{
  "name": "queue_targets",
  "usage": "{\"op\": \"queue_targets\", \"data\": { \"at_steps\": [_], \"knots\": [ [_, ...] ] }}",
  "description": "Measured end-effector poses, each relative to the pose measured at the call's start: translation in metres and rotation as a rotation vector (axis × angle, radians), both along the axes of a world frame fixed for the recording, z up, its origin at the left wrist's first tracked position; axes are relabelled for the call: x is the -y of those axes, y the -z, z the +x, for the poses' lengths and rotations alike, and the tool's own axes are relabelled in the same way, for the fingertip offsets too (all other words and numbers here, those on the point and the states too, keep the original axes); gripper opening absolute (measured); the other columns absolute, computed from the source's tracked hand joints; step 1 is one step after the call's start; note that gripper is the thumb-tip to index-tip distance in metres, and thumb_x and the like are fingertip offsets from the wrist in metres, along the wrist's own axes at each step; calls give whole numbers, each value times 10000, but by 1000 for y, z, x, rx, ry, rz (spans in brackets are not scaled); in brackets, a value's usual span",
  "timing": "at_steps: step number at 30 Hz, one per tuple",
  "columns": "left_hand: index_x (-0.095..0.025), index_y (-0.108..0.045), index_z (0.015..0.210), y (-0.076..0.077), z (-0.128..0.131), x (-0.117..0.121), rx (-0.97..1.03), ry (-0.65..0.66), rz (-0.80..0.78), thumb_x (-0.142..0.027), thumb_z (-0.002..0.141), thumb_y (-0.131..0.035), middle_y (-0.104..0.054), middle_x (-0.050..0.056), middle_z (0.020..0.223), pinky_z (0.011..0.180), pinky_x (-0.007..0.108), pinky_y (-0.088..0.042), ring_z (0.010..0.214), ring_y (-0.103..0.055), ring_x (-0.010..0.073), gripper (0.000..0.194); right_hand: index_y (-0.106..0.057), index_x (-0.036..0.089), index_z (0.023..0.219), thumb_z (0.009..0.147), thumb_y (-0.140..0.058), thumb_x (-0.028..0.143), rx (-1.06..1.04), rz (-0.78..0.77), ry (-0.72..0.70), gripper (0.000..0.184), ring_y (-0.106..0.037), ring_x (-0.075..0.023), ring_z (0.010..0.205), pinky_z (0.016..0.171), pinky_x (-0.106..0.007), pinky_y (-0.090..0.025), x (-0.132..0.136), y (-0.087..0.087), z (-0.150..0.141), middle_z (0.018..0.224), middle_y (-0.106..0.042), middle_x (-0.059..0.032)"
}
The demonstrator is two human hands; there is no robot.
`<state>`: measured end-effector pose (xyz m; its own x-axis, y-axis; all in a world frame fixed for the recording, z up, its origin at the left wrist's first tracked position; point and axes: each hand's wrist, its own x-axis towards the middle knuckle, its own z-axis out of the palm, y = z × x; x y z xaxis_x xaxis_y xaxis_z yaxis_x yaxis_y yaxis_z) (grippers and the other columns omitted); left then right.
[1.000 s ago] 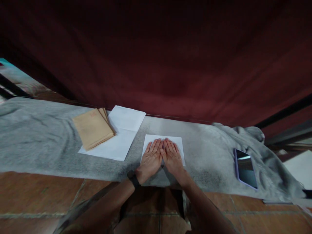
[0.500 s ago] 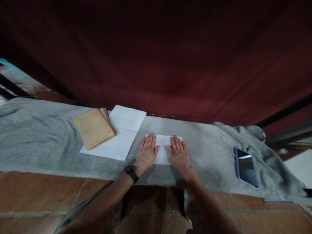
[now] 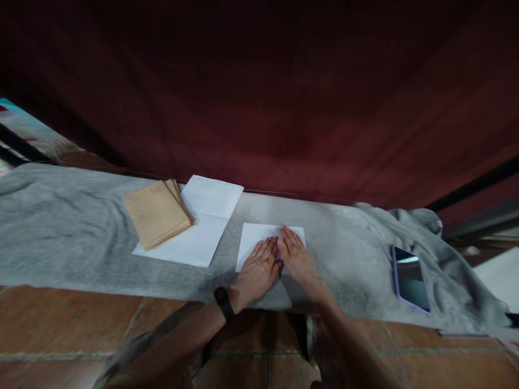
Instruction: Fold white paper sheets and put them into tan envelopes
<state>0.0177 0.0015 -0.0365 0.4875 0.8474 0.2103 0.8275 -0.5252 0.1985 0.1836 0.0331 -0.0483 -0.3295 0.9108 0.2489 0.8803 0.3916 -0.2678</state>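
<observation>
A small white sheet of paper [image 3: 252,236], folded by the look of it, lies on the grey cloth [image 3: 332,243] in front of me. My left hand [image 3: 258,270] rests flat over the sheet's middle and lower part, fingers stretched toward its centre. On the right half of the same sheet lies my right hand [image 3: 297,255], palm down with straight fingers. The two hands nearly meet at the thumbs and fingertips. A black wristband [image 3: 224,303] is on my left wrist. What lies under the palms is hidden.
Left of the hands, brown paper envelopes [image 3: 158,213] sit stacked on larger creased white paper [image 3: 213,197]. A phone [image 3: 411,278] in a purple case lies at the right by bunched cloth. Dark red fabric [image 3: 259,135] hangs behind; tiled floor [image 3: 73,319] is below.
My left hand has slid right and toward me, from the sheet's left edge to its middle. My right hand has shifted only slightly. The sheet's left side is now uncovered.
</observation>
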Motion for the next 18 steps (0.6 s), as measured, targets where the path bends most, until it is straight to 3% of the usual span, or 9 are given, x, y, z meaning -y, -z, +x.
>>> {"op": "queue_targets", "data": {
  "at_steps": [2,4,13,16,18],
  "knots": [
    [-35,-479,1447,4,2,6,15,41,-17,-310,1013,-397,-489,218,1531,1232,456,-326,1476,-407,255,520,-485,136,1502,1068,-253,267,-8,-31,-127,509,-407,-206,1476,1233,-450,-315,0,-2,-3,1565,-477,-116],
    [-38,-474,1447,5,1,11,24,60,-34,-338,1012,-416,-496,227,1522,1231,467,-327,1470,-418,260,532,-468,161,1517,1066,-270,266,-6,-39,-162,503,-407,-205,1477,1239,-463,-309,-1,-2,-4,1567,-475,-106],
    [-100,-459,1489,-16,-2,46,52,245,-199,-464,1000,-484,-460,174,1565,1241,432,-299,1486,-389,259,610,-423,178,1546,1087,-247,345,59,-71,-80,519,-354,-216,1506,1248,-453,-272,-12,-4,-6,1603,-418,-76],
    [-141,-507,1469,-26,-11,42,128,376,-301,-402,972,-544,-508,129,1539,1205,387,-364,1444,-458,237,563,-417,174,1549,1091,-222,367,68,-76,-73,534,-356,-219,1505,1253,-448,-259,-11,-4,-6,1609,-409,-66],
    [-230,-608,1381,-32,-20,31,226,413,-383,-260,973,-510,-621,40,1443,1141,312,-436,1335,-574,175,420,-408,172,1553,1088,-252,369,76,-55,-79,529,-357,-225,1504,1256,-456,-252,-9,-4,-5,1617,-392,-70]
  ]
}}
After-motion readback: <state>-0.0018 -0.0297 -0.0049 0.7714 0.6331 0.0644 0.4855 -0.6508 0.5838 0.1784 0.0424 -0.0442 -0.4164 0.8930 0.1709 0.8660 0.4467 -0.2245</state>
